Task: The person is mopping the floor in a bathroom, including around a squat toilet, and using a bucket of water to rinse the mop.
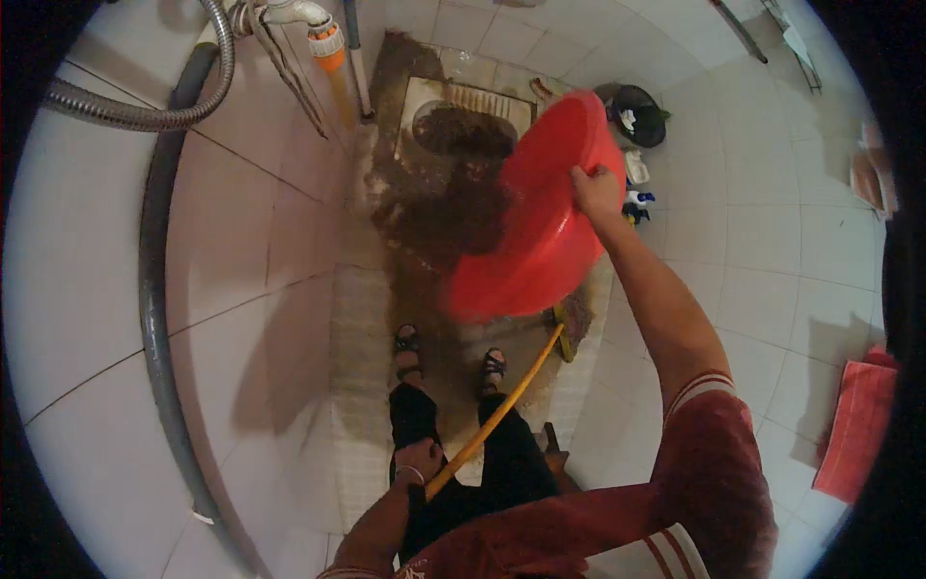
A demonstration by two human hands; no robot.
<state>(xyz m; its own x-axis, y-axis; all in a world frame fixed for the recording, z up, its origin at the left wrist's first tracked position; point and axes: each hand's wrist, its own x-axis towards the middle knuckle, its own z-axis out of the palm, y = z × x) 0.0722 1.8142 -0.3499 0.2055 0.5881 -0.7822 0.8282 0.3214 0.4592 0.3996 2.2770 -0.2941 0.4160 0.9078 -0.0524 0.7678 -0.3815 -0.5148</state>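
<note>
My right hand grips the rim of a large red plastic basin. The basin is tipped on its side above the wet floor, its lower left edge smeared by motion. Beyond it on the left lies a squat toilet with brown, dirty-looking patches in and around it. Low over my left knee, my left hand is curled closed; what its fingers hold, if anything, is hidden. A yellow pole slants beside that hand, its dark lower end near my wrist and its far end by a yellow-green piece on the floor.
A grey pipe and a metal hose run along the left tiled wall. At the back right are a black bin and small bottles. A red towel hangs on the right. My sandalled feet stand on the wet floor.
</note>
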